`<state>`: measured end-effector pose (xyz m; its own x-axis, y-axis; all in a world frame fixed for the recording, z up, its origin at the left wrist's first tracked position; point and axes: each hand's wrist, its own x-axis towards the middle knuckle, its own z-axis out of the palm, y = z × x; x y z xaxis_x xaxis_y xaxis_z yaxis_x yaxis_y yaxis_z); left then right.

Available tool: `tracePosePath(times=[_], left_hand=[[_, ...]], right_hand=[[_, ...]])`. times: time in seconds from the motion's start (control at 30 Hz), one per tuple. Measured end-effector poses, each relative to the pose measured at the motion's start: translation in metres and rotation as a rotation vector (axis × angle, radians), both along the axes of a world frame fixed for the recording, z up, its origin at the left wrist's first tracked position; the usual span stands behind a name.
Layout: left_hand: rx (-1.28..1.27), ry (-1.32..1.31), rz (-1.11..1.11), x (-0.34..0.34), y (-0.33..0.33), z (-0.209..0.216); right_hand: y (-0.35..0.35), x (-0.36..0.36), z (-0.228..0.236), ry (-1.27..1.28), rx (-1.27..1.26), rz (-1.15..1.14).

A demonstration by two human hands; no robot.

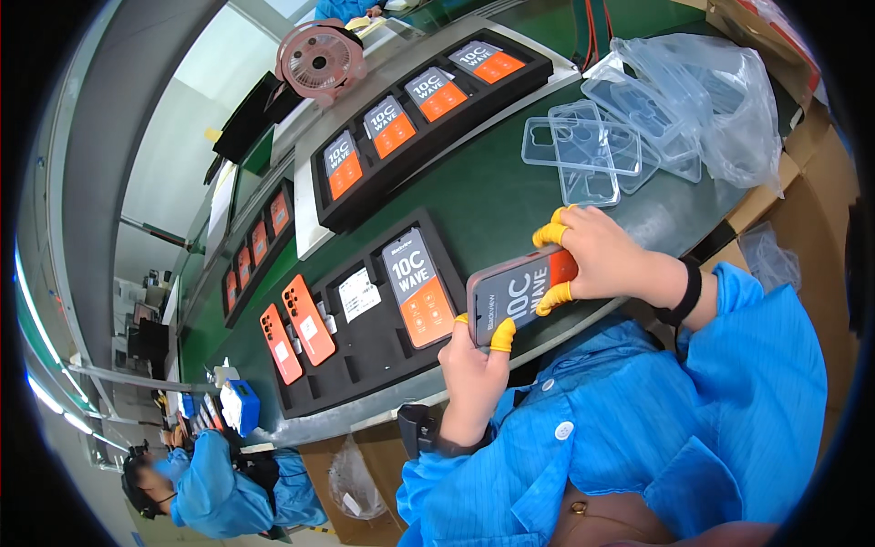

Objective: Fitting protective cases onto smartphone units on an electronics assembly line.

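Observation:
Both hands hold a smartphone (512, 294) over the front edge of the bench, its screen side up with a grey and orange film. My left hand (472, 381) grips its left end between thumb and fingers. Around its right end close the fingers of my right hand (603, 255). Yellow finger cots cover several fingertips. Just left of it, a black foam tray (375, 339) bears another phone (417, 284), screen side up. Two orange phones (308, 319) lie back side up at the tray's left end. A white label (359, 294) shows between them.
Clear phone cases (588, 173) lie loose beside a plastic bag (743, 118) at the right. Farther back stands a second black tray (392, 173) of phones, with a pink fan (319, 62) behind it. At the lower left sits a person in blue (219, 483). Cardboard boxes (816, 219) stand at the right.

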<state>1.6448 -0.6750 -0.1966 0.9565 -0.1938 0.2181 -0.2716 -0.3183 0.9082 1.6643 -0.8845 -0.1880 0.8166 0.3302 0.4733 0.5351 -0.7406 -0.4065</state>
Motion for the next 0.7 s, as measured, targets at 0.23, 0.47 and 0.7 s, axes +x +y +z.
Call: tracePosePath(times=[0.23, 0.47, 0.7], left_hand=[[-0.461, 0.266, -0.403, 0.015, 0.023, -0.006], [-0.122, 0.206, -0.534, -0.014, -0.007, -0.024], [-0.064, 0.044, -0.265, -0.014, 0.013, -0.031]], right_hand=[[0.006, -0.004, 0.001, 0.216, 0.195, 0.044], [0.040, -0.014, 0.028, 0.423, 0.809, 0.409], [0.059, -0.008, 0.014, 0.275, 0.826, 0.435]])
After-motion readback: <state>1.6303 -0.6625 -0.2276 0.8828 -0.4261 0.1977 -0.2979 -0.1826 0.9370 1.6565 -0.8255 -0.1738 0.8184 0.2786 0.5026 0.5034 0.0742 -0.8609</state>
